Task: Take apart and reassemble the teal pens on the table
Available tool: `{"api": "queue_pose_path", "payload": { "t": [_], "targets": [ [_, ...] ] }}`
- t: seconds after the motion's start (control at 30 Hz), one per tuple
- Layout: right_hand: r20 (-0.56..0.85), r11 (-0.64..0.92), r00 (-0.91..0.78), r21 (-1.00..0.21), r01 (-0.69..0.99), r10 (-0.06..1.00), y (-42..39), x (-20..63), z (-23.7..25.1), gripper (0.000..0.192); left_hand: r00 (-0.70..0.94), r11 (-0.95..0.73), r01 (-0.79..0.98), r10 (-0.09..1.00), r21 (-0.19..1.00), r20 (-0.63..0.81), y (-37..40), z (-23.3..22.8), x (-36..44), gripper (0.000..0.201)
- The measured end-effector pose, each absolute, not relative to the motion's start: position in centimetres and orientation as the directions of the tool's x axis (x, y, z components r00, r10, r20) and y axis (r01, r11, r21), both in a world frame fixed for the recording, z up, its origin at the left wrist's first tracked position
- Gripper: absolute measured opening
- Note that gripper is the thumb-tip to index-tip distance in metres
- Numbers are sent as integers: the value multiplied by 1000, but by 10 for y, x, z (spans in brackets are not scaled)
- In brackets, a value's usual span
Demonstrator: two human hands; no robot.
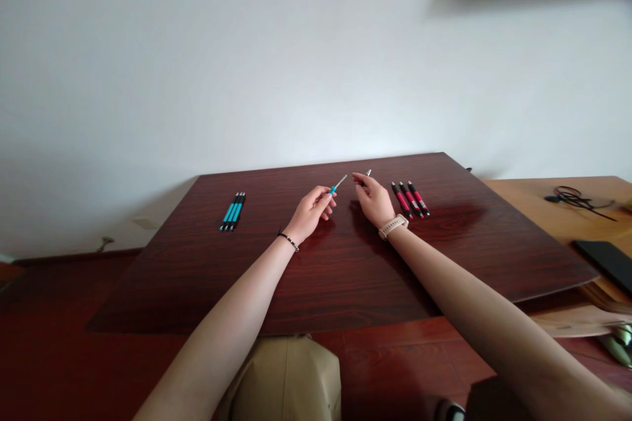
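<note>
Pens lie sorted: blue pens [232, 211] left, red pens [410, 199] right (by colour); left hand [312, 210] pinches a blue pen [338, 184], right hand [374, 200] grips a dark pen [366, 175].

Three teal pens [232, 212] lie at centre-left; three red pens [410, 199] at centre-right. A black cable [575, 197] and dark flat device [605, 262] occupy the right-edge tan desk [538, 200].
</note>
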State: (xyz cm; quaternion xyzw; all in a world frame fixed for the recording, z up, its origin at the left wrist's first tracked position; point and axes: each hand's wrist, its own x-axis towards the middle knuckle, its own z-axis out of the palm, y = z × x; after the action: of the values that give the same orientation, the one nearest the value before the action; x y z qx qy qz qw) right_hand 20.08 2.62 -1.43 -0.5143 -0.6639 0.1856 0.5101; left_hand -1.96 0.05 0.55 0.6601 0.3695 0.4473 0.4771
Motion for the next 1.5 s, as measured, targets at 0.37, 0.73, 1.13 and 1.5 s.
{"api": "queue_pose_path", "payload": {
  "t": [0.37, 0.73, 1.13, 1.5],
  "targets": [
    [530, 512, 185, -848, 139, 828, 27, 204, -4, 33, 366, -358, 152, 886, 921, 284, 3, 5, -16, 33],
    [340, 416, 252, -823, -386, 906, 26, 200, 2, 68, 391, -358, 195, 882, 913, 263, 3, 5, -16, 32],
    [304, 364, 200, -800, -478, 931, 22, 198, 9, 41, 401, -384, 256, 877, 887, 264, 4, 2, -17, 32],
    [294, 348, 186, -788, -508, 937, 18, 196, 13, 40, 405, -382, 270, 878, 884, 256, 3, 3, -18, 31]
  ]
}}
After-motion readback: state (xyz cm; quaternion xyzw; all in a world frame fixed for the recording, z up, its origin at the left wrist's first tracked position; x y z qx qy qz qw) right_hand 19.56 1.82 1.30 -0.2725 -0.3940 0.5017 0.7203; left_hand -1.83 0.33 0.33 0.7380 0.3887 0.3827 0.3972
